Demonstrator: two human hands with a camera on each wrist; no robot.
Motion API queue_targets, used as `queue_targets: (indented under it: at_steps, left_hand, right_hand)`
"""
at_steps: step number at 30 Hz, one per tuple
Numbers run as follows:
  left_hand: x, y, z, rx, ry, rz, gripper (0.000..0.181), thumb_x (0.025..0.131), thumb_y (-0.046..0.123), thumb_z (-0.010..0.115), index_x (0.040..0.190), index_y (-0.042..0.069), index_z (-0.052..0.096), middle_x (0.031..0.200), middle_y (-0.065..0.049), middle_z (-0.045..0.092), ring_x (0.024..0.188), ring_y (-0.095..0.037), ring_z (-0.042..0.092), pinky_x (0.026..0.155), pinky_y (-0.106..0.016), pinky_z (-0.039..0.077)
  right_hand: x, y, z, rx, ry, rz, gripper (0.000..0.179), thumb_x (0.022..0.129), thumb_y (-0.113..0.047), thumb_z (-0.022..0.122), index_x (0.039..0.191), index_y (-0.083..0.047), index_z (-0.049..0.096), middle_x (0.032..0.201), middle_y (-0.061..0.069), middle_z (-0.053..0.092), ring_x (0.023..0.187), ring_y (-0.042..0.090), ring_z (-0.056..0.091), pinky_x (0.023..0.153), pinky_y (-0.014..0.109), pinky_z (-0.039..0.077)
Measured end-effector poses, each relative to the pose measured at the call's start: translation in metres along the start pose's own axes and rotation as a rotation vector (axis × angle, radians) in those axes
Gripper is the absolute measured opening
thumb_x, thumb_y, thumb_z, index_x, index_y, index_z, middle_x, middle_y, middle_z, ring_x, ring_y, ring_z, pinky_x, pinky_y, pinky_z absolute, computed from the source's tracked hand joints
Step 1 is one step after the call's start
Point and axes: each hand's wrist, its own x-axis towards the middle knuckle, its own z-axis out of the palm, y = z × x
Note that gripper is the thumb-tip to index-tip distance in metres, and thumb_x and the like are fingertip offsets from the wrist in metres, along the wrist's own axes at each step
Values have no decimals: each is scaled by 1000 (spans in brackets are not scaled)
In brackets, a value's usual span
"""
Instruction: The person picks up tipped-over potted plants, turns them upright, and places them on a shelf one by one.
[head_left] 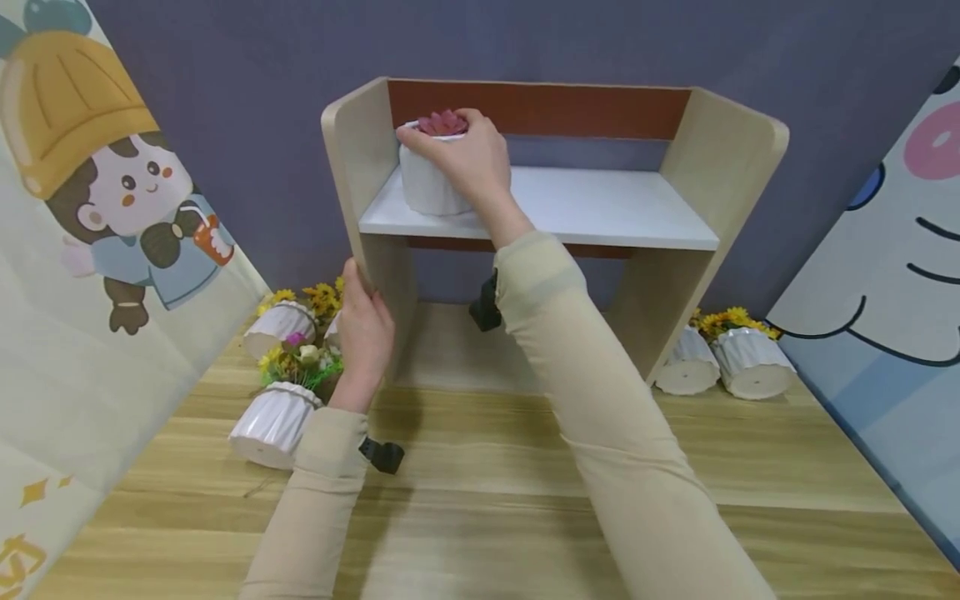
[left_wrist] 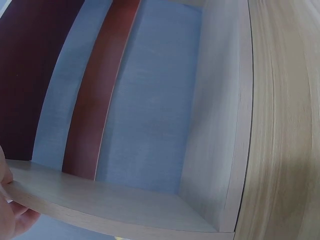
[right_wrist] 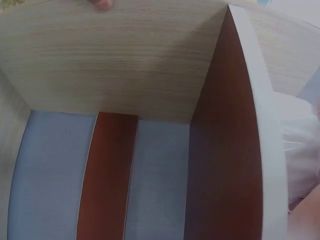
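A white ribbed pot with a pink-red succulent [head_left: 427, 185] is at the left end of the white upper board [head_left: 600, 200] of a small wooden shelf. My right hand [head_left: 483, 162] grips its rim from above, thumb on the left side, fingers behind. In the right wrist view part of the white pot [right_wrist: 299, 145] shows beyond the board's edge. Lower down, my left hand [head_left: 365, 337] holds the front edge of the shelf's left side panel [head_left: 352, 158]. The left wrist view shows that hand [left_wrist: 14, 217] at the panel edge, with digits on both sides.
Left of the shelf, white pots with yellow and mixed flowers [head_left: 273, 425] lie tipped on the wood-grain table [head_left: 465, 500]. Two more tipped flower pots [head_left: 752, 362] are by the right panel. Cartoon-printed panels [head_left: 135, 250] flank the table, and a grey-blue wall stands behind.
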Motion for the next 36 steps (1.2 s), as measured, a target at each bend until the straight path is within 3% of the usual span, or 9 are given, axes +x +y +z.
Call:
queue_targets:
  at_steps: [11, 23, 31, 36]
  left_hand:
    - [3, 1, 1, -6, 0, 3, 49, 91, 2, 44, 136, 6, 25, 126, -25, 47, 82, -46, 56, 71, -52, 51]
    - [0, 1, 7, -16, -36, -25, 51, 91, 1, 44, 137, 7, 25, 123, -25, 48, 90, -45, 57, 79, -50, 51]
    - [1, -1, 8, -6, -18, -10, 51, 90, 1, 45, 136, 7, 25, 122, -26, 50, 89, -46, 57, 78, -51, 51]
    - [3, -2, 7, 1, -15, -16, 50, 91, 2, 45, 136, 7, 25, 122, -26, 50, 87, -46, 57, 77, -51, 51]
  right_hand:
    - [3, -5, 2, -79, -31, 4, 96, 64, -73, 59, 139, -20, 32, 139, -4, 38, 124, 11, 37, 100, 21, 35]
    - [5, 1, -9, -68, -163, 29, 101, 70, -70, 56, 145, -14, 17, 149, 1, 24, 133, 9, 26, 109, 19, 23]
    - [1, 0, -14, -160, -144, 19, 100, 72, -69, 54, 144, -10, 20, 147, 5, 28, 132, 13, 30, 108, 22, 27]
    - [-6, -1, -18, -172, -121, -36, 89, 76, -63, 56, 139, -6, 31, 140, 7, 41, 125, 15, 40, 103, 24, 36]
